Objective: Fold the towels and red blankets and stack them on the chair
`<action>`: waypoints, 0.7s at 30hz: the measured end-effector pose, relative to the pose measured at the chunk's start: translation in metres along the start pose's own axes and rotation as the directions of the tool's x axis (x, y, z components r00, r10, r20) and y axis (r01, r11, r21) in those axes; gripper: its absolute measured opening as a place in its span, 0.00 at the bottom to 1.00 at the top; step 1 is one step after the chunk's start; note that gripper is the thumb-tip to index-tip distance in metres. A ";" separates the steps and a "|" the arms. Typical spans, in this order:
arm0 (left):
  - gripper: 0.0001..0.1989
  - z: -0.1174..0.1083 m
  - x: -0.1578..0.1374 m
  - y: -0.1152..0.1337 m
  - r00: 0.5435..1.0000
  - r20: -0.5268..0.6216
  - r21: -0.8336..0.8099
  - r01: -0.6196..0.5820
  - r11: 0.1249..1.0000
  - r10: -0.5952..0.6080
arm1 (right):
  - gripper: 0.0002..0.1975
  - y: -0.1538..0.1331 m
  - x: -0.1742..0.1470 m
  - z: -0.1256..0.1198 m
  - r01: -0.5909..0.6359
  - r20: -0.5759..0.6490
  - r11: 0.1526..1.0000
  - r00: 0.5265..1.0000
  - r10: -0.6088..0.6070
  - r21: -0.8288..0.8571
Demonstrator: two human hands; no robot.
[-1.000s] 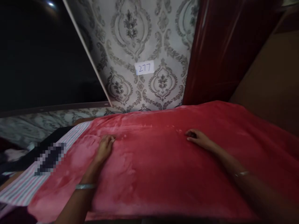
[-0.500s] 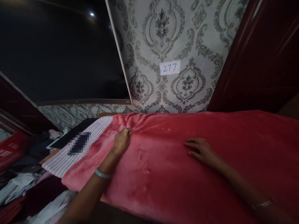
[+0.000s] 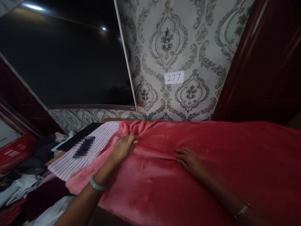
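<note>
A plush red blanket (image 3: 211, 163) lies spread over a long surface, with bunched folds at its far left edge. My left hand (image 3: 124, 147) is closed on the blanket near those folds, its fingertips partly hidden from view. My right hand (image 3: 190, 160) rests on the blanket to the right, fingers stretched out and slightly apart. Between the two hands runs a crease in the fabric. Left of the blanket shows a striped cloth (image 3: 63, 166) in pink, white and grey, and on it lies a dark object (image 3: 83, 147) blurred into pixels.
Behind stands a large black screen (image 3: 77, 62) against patterned wallpaper (image 3: 168, 40). A paper label (image 3: 174, 77) reading 277 hangs on the wall. Dark red wood panelling (image 3: 265, 62) rises at right. Piled clothes (image 3: 21, 185) and a red box (image 3: 16, 152) are at lower left.
My right hand has moved left, closer to my left hand, and a crease has formed between them. My left hand stays on the blanket. The view has tilted slightly upward.
</note>
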State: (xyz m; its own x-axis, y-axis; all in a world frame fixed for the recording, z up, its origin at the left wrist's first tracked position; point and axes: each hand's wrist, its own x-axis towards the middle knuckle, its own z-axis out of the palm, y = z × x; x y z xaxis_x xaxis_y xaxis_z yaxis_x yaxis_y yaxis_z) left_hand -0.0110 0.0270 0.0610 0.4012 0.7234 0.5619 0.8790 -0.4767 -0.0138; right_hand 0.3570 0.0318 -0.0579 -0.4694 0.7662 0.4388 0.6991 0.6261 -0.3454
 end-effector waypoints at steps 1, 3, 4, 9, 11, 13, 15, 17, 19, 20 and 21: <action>0.17 -0.001 -0.002 0.003 0.999 0.047 0.004 -0.025 1.000 0.025 | 0.19 -0.001 0.000 0.000 -0.008 -0.021 1.000 1.000 0.009 0.021; 0.19 -0.002 -0.008 0.009 0.987 0.142 0.001 -0.071 0.997 0.070 | 0.21 0.000 -0.001 -0.004 -0.046 -0.085 0.998 0.995 0.050 0.053; 0.20 -0.002 -0.011 0.011 0.981 0.177 -0.001 -0.079 0.997 0.078 | 0.21 0.001 -0.003 -0.008 -0.071 -0.112 0.995 0.991 0.078 0.069; 0.19 -0.001 -0.016 0.012 0.976 0.216 0.001 -0.001 1.000 0.001 | 0.16 -0.006 -0.008 -0.023 -0.061 -0.108 0.984 0.991 0.080 0.166; 0.19 -0.002 -0.010 0.010 0.982 0.186 0.011 0.030 1.000 -0.031 | 0.12 -0.015 -0.010 -0.022 -0.015 -0.122 0.992 0.992 0.031 0.126; 0.20 -0.005 -0.003 0.009 0.986 0.158 0.037 0.045 0.998 -0.051 | 0.10 -0.025 -0.011 -0.017 0.016 -0.139 0.999 0.990 -0.010 0.042; 0.21 -0.009 0.003 0.009 0.986 0.154 0.066 0.055 0.996 -0.065 | 0.10 -0.035 -0.010 -0.012 0.030 -0.143 0.999 0.989 -0.035 -0.035; 0.21 -0.012 0.006 0.009 0.983 0.168 0.078 0.064 0.995 -0.076 | 0.12 -0.043 -0.006 -0.005 0.004 -0.169 0.996 0.986 -0.019 -0.086; 0.21 -0.015 0.009 0.009 0.980 0.180 0.090 0.071 0.993 -0.087 | 0.19 -0.050 0.002 0.003 -0.049 -0.212 0.992 0.977 0.023 -0.116; 0.21 -0.016 0.010 0.009 0.979 0.186 0.098 0.071 0.993 -0.089 | 0.22 -0.053 0.006 0.007 -0.071 -0.226 0.989 0.973 0.041 -0.127; 0.21 -0.017 0.012 0.009 0.978 0.190 0.106 0.072 0.992 -0.091 | 0.21 -0.055 0.010 0.011 -0.080 -0.228 0.988 0.973 0.048 -0.135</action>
State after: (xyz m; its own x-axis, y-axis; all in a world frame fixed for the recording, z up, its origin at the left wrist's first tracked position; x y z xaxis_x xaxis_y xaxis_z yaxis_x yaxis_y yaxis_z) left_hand -0.0029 0.0227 0.0818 0.3607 0.8455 0.3936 0.9280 -0.3675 -0.0609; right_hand 0.3077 0.0066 -0.0436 -0.3004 0.7422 0.5990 0.8011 0.5372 -0.2639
